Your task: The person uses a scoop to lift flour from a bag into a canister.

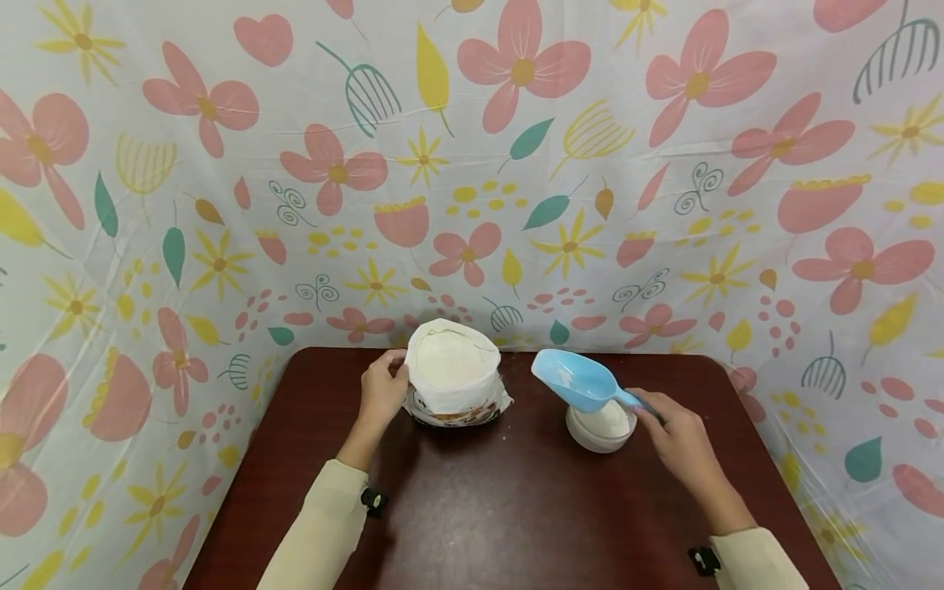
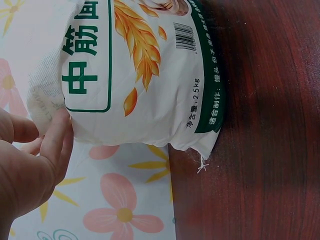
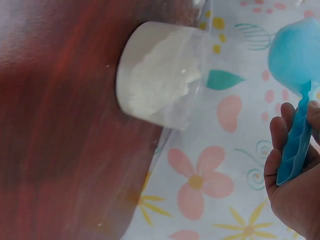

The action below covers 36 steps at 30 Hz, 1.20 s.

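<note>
An opened flour bag (image 1: pixel 453 373), white with a rolled-down rim and pale flour inside, stands at the back of the table. My left hand (image 1: pixel 383 389) pinches its rim on the left side; the left wrist view shows thumb and fingers on the folded edge of the bag (image 2: pixel 135 85). My right hand (image 1: pixel 678 438) grips the handle of a blue scoop (image 1: pixel 578 381), held tilted above a small clear tub (image 1: pixel 599 442). White flour is heaped in that tub (image 3: pixel 155 75). A little white powder clings inside the scoop.
The dark red-brown wooden table (image 1: pixel 501 516) has rounded back corners. A flower-patterned cloth (image 1: pixel 472 188) hangs close behind it and along both sides. A few white specks lie on the table between bag and tub.
</note>
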Tool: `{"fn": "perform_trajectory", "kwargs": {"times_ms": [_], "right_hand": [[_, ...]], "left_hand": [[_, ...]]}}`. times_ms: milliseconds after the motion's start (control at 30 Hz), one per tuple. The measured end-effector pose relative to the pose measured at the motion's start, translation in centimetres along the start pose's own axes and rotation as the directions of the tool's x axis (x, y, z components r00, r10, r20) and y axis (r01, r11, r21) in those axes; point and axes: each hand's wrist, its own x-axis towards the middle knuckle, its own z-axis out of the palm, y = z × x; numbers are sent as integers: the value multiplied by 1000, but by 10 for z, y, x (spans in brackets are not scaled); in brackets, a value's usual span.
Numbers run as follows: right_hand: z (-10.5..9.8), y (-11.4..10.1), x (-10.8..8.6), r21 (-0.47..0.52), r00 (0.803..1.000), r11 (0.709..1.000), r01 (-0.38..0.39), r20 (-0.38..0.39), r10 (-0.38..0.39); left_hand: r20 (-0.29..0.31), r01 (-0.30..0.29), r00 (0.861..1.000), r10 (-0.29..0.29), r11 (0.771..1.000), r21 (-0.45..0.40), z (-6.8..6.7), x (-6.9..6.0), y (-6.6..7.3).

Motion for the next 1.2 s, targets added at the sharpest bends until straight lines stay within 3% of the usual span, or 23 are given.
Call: {"fn": "perform_trajectory", "kwargs": {"times_ms": [733, 1200], "right_hand": [[10, -52, 61, -23, 984, 986, 163, 80, -160], [5, -82, 103, -112, 940, 942, 316, 174, -295]], "left_hand": [[-17, -3, 1000, 3, 1000, 12, 0, 2, 0], [-13, -4, 1000, 4, 1000, 21, 1, 1, -1]]}}
